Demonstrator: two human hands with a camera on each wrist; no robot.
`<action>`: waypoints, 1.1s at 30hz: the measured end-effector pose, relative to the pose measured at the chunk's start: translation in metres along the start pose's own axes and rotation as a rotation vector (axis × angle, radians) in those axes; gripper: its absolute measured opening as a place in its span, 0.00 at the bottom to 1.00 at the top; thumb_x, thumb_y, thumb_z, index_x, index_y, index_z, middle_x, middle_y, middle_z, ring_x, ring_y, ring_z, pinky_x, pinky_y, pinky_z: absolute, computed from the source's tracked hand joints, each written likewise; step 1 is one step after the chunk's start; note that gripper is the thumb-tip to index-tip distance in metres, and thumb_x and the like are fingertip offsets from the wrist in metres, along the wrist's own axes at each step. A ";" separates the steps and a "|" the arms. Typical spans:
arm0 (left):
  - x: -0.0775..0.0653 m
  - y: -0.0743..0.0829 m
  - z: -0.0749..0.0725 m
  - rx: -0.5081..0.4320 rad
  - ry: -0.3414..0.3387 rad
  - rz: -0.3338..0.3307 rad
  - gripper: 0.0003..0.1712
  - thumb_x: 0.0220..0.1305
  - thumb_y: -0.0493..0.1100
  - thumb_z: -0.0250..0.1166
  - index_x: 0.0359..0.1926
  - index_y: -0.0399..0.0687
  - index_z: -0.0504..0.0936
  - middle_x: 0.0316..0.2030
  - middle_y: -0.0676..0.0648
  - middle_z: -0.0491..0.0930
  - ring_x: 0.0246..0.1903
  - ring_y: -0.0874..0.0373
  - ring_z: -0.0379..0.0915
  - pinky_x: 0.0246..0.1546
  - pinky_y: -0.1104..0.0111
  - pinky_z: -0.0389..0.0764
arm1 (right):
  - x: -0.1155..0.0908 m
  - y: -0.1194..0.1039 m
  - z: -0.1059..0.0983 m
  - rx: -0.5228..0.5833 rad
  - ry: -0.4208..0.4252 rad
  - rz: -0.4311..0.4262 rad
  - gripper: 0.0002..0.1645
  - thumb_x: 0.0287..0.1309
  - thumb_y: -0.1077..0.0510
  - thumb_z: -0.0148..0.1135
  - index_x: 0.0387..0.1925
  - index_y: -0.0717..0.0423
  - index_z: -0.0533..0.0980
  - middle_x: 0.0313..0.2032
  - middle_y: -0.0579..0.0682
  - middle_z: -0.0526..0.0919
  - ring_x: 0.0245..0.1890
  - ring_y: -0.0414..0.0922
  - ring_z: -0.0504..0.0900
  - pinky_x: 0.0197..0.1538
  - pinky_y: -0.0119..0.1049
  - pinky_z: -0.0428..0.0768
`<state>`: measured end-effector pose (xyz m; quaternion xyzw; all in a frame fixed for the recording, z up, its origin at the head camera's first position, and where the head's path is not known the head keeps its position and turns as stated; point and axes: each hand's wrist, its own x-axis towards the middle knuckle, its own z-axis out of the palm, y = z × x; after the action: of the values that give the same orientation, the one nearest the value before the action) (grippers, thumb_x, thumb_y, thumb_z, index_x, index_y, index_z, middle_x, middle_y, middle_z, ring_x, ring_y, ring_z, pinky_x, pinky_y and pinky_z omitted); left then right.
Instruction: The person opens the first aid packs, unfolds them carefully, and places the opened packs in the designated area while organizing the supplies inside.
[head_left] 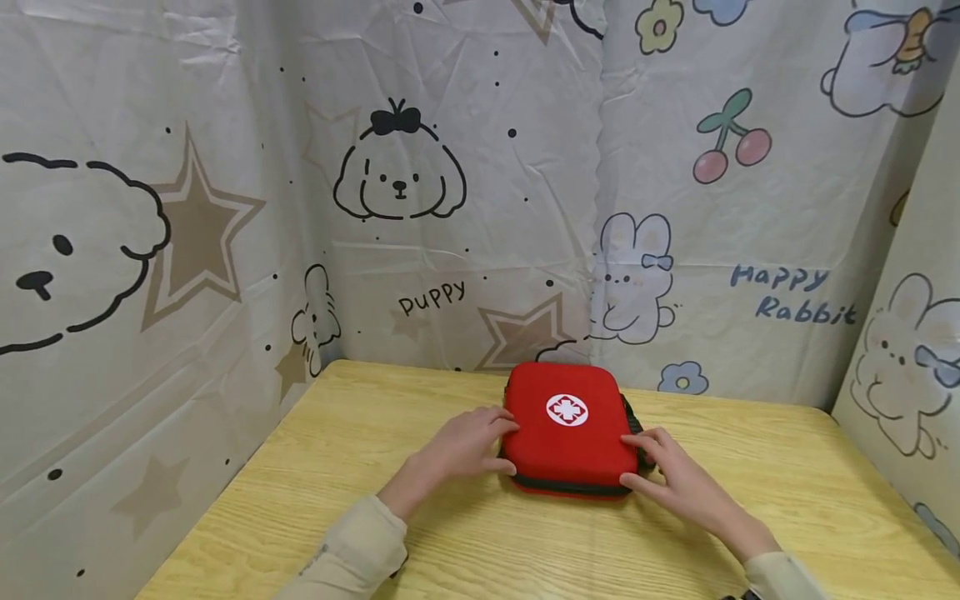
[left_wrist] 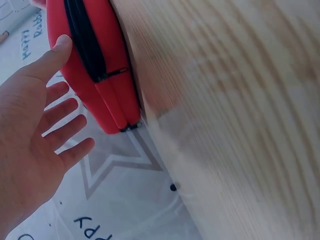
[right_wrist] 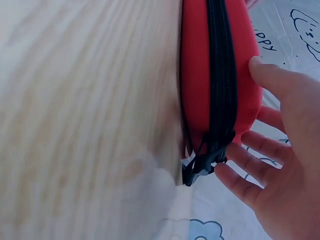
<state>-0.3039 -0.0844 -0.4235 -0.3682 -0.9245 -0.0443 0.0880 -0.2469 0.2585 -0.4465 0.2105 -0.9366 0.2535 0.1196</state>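
Observation:
A red first-aid bag with a white cross emblem on its lid lies on the wooden table. My left hand is at the bag's left side, thumb near its front left corner; in the left wrist view the fingers are spread and nearly straight. On the other side, my right hand touches the right edge with thumb and fingertips, its fingers loosely extended. A black zipper runs round the bag's side and looks closed in the right wrist view. Black strap parts show at the right side.
The bag stands toward the back of the light wooden table. Behind and beside it hangs a pale cloth printed with cartoon puppies, rabbits and stars.

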 end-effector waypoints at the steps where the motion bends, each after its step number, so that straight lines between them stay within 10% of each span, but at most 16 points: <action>1: 0.000 0.002 0.000 0.010 0.004 0.008 0.35 0.58 0.63 0.69 0.62 0.53 0.78 0.62 0.51 0.75 0.62 0.54 0.71 0.62 0.63 0.73 | -0.001 0.000 0.000 0.006 0.001 0.006 0.34 0.58 0.40 0.68 0.60 0.53 0.74 0.47 0.45 0.74 0.44 0.42 0.74 0.46 0.36 0.76; 16: 0.002 0.030 0.004 0.106 -0.006 0.079 0.33 0.61 0.64 0.66 0.64 0.58 0.75 0.63 0.54 0.72 0.64 0.58 0.67 0.66 0.64 0.68 | -0.013 0.005 -0.004 -0.002 -0.037 0.106 0.13 0.60 0.47 0.69 0.41 0.48 0.79 0.39 0.41 0.82 0.42 0.42 0.77 0.44 0.38 0.78; 33: 0.035 0.057 0.020 0.085 -0.004 0.115 0.40 0.57 0.69 0.67 0.68 0.66 0.69 0.66 0.58 0.68 0.65 0.59 0.63 0.70 0.55 0.62 | -0.007 0.010 0.000 0.110 -0.138 0.216 0.22 0.56 0.48 0.71 0.45 0.59 0.81 0.40 0.48 0.85 0.34 0.36 0.80 0.38 0.29 0.79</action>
<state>-0.2925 -0.0168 -0.4351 -0.4166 -0.9031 0.0006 0.1038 -0.2456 0.2688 -0.4531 0.1315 -0.9445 0.3005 0.0150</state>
